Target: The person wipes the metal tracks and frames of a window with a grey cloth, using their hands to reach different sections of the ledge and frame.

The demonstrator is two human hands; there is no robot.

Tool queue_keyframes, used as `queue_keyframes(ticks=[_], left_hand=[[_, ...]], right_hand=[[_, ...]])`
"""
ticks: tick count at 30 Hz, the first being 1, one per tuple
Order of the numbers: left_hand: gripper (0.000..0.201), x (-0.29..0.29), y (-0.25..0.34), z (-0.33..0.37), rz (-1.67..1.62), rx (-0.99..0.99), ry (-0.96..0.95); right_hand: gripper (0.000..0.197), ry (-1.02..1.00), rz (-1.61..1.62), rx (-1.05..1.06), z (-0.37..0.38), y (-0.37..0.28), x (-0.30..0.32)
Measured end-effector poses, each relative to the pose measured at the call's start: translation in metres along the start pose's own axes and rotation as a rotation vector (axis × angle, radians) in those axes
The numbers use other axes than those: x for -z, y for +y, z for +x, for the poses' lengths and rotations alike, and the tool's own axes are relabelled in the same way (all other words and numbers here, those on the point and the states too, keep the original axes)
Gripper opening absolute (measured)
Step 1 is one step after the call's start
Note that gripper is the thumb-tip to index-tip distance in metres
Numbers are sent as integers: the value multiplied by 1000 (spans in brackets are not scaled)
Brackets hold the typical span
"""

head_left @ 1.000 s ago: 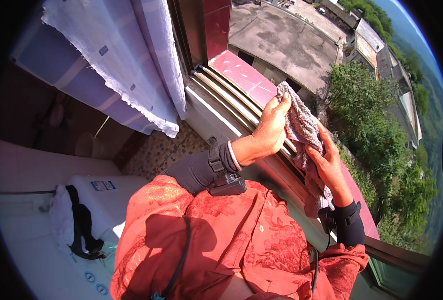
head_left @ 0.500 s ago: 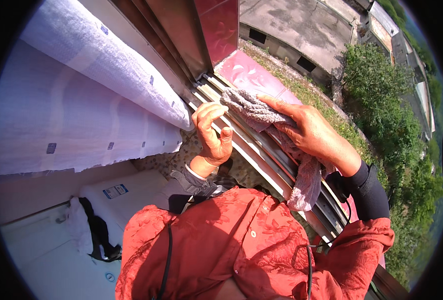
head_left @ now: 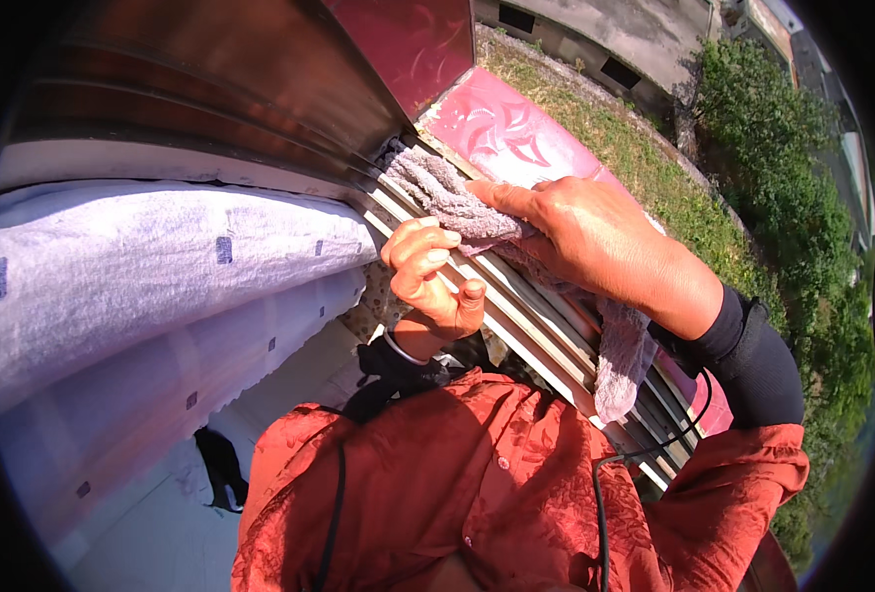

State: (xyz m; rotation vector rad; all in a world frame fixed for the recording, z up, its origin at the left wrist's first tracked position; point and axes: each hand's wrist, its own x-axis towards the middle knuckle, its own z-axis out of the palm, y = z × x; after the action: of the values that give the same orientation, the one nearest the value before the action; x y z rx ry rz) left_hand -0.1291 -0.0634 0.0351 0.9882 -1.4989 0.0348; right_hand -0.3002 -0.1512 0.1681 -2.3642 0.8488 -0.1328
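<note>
My right hand (head_left: 595, 242) is closed on a greyish-mauve cleaning cloth (head_left: 432, 187) with a rough, fluffy weave. It presses the cloth onto the metal sliding-window track (head_left: 516, 316). The cloth's front end lies bunched at the track's far corner, beside the brown frame; its other end (head_left: 623, 360) hangs over the rails below my wrist. My left hand (head_left: 432, 276) hovers beside the track, just left of the cloth. Its fingers are loosely curled with the thumb apart, and nothing shows in them.
A white curtain (head_left: 171, 232) with small blue squares hangs at the left, against the brown window frame (head_left: 230, 89). Glossy pink tiles (head_left: 516, 123) form the outer sill. Outside, well below, are grass, trees (head_left: 763, 168) and a concrete building (head_left: 645, 44). A black cable (head_left: 654, 449) crosses the track.
My right hand has pushed the cloth farther along the track into the corner by the frame. My left hand has shifted slightly nearer and right. The view has turned, so the curtain appears swung.
</note>
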Motion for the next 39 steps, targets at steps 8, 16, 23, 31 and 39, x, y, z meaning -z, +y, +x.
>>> queue_keyframes(ticks=[8,16,23,31,39], left_hand=[[45,-3,1,1,13,-3,53],[44,-5,2,0,-5,10,51],[43,-5,1,-3,43,-3,69],[44,-7,1,-4,10,20,84],[44,-8,0,-2,-14,4,56]], right_hand=[[59,-113,-95,-28,-85,1,10],[61,-45,-50,-112,-65,12,19],[57,77,-260,28,-4,-3,-6],[59,-55,-260,14,-42,-5,2],[58,-214,-164,-96,-127,-7,16]])
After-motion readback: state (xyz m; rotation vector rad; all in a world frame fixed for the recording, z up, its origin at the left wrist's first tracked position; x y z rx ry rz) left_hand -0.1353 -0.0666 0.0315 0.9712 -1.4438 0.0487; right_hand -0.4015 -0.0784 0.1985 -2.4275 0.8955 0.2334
